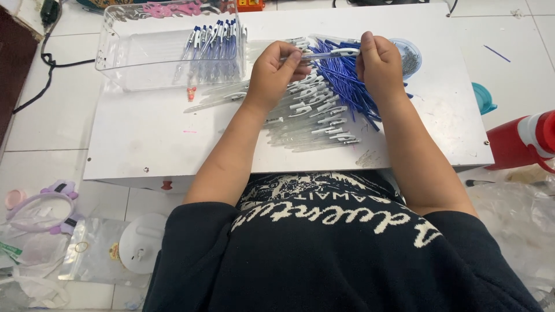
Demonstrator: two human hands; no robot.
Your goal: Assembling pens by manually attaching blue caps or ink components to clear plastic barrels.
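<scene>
Dark printed shirt (341, 254) fills bottom of frame; both hands up at centre top, working one pen.

Left hand (277, 72) and right hand (378, 63) each pinch an end of a clear pen with a white clip (326, 54), held level above a pile of clear pen barrels (312, 121) and blue refills (344, 81) on a white board (144, 133). Clear plastic bin (156, 52), upper left, holds finished blue-capped pens (214, 40). Small round dish (407, 58) sits just behind the right hand. Red bottle (520, 141) at right edge, purple headband (43, 205) lower left on tiled floor.
</scene>
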